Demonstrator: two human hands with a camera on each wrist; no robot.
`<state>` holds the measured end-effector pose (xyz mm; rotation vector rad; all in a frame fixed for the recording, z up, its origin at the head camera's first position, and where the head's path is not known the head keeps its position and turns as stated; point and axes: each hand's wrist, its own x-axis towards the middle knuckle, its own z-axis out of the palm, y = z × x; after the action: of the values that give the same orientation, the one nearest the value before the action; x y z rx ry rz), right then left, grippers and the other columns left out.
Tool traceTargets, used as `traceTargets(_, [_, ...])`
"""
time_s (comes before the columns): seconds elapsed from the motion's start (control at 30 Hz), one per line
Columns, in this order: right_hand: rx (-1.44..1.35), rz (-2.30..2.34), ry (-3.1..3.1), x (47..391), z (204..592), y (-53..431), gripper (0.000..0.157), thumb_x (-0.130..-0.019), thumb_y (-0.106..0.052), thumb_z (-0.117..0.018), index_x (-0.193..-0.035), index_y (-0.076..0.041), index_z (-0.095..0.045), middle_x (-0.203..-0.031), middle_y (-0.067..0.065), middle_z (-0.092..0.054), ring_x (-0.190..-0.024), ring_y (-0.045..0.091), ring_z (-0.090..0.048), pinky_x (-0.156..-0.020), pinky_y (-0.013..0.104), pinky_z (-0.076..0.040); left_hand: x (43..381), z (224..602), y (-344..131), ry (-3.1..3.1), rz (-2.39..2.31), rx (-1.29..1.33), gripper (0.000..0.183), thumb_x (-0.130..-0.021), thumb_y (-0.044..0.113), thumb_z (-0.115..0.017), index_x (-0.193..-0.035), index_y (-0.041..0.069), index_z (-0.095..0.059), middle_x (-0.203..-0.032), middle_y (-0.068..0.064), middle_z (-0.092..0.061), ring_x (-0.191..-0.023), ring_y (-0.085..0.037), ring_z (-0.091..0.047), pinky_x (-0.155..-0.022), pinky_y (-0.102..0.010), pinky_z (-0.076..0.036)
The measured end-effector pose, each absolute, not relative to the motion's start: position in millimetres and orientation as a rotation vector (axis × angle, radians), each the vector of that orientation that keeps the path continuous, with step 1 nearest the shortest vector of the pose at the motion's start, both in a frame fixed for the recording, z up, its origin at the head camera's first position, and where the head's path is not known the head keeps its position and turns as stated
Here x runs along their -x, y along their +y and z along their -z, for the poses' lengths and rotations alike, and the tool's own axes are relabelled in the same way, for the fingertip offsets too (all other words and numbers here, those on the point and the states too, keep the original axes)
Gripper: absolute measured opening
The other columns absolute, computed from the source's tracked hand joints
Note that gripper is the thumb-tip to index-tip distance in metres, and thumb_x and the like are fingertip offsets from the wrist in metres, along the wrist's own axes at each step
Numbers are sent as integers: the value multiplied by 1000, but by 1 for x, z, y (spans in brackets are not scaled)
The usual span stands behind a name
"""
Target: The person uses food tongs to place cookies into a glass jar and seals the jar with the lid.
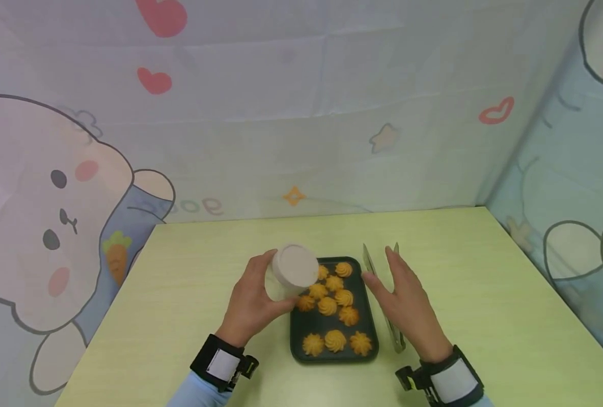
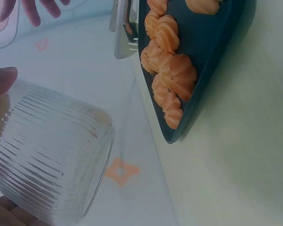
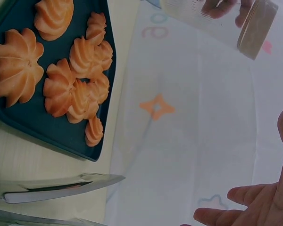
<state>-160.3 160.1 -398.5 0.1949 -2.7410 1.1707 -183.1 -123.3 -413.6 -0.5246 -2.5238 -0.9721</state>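
My left hand (image 1: pixel 254 299) grips a clear ribbed jar (image 2: pixel 52 146) with a white lid (image 1: pixel 296 265), held up over the left edge of a dark baking tray (image 1: pixel 319 328). Piped swirl cookies (image 1: pixel 335 341) lie on the tray, three in a row at the near end and several bunched toward the far end. To the right of the tray, my right hand (image 1: pixel 408 299) hovers with fingers spread and nothing in them. Beneath it, a pair of metal tongs (image 1: pixel 395 336) lies on the table, partly hidden by the hand.
The pale yellow-green table (image 1: pixel 189 316) carries the tray and tongs. Behind it hangs a printed cloth backdrop (image 1: pixel 261 158) with hearts and cartoon figures, and another printed panel (image 1: pixel 576 186) stands along the right side.
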Motion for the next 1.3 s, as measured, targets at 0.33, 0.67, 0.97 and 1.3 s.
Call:
traceTargets(0.33, [-239, -1209, -2739, 163, 399, 148, 80, -96, -50, -47, -152, -3, -17, -154, 29, -20, -137, 46, -17, -104, 71, -22, 184, 413, -116, -2521, 801, 566, 86, -62, 31, -83, -136, 11, -44, -129, -12, -54, -107, -26, -55, -79, -50, -54])
traceTargets(0.67, [-299, -1293, -2703, 162, 398, 132, 79, -95, -49, -49, -152, -4, -18, -154, 24, -24, -138, 40, -21, -105, 68, -26, 183, 415, -100, -2498, 578, 637, 88, -57, 34, -86, -133, 8, -48, -121, -14, -61, -108, -29, -56, -88, -49, -51])
traceTargets(0.97, [-279, -1339, -2751, 159, 396, 121, 77, -96, -52, -46, -152, -5, -21, -154, 24, -25, -135, 42, -25, -103, 68, -29, 179, 421, -87, -2511, 469, 659, 88, -58, 34, -85, -134, 7, -48, -118, -13, -62, -108, -30, -55, -92, -49, -48])
traceTargets(1.3, [-299, -1396, -2732, 160, 400, 109, 75, -96, -49, -47, -149, 1, -27, -147, 26, -37, -127, 41, -40, -97, 62, -40, 173, 425, -73, -2496, 358, 671, 88, -57, 37, -87, -131, 8, -50, -115, -13, -63, -108, -30, -55, -92, -49, -48])
